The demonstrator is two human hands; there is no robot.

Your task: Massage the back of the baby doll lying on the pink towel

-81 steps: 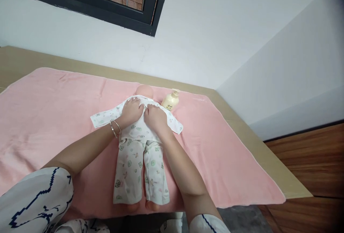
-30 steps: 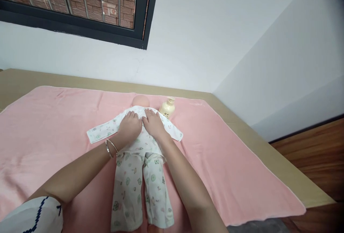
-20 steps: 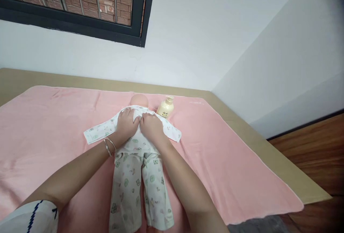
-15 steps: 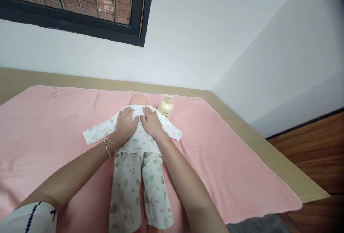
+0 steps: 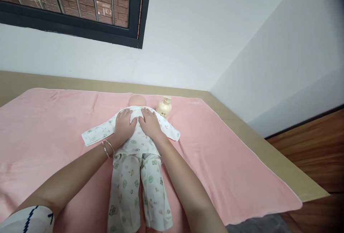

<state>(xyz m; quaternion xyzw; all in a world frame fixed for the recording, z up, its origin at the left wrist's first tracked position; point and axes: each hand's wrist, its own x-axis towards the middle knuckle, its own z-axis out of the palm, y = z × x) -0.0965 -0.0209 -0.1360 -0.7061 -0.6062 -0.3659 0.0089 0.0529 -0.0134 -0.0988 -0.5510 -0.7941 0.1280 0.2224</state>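
Observation:
A baby doll [image 5: 137, 100] lies on a pink blanket, its bald head toward the wall. It wears a white printed top [image 5: 142, 141] and matching pants [image 5: 125, 190]. Flat on the left side of the doll's upper torso rests my left hand [image 5: 124, 125], fingers extended, with bangles at the wrist. My right hand [image 5: 150, 123] lies flat on the right side, fingers also stretched out. The two thumbs point toward each other near the middle. Just beyond my right hand stands a cream pump bottle [image 5: 164, 107], next to the doll's shoulder.
The pink blanket [image 5: 228, 168] covers much of a tan surface [image 5: 295, 175] that meets the white wall [image 5: 188, 46]. A dark-framed window [image 5: 115, 36] with bars is at the upper left. Brown wood panelling [image 5: 317, 147] stands at the right edge.
The view has shifted very slightly, so the scene sits a little further left. Both hands stay at the same place on the doll's torso.

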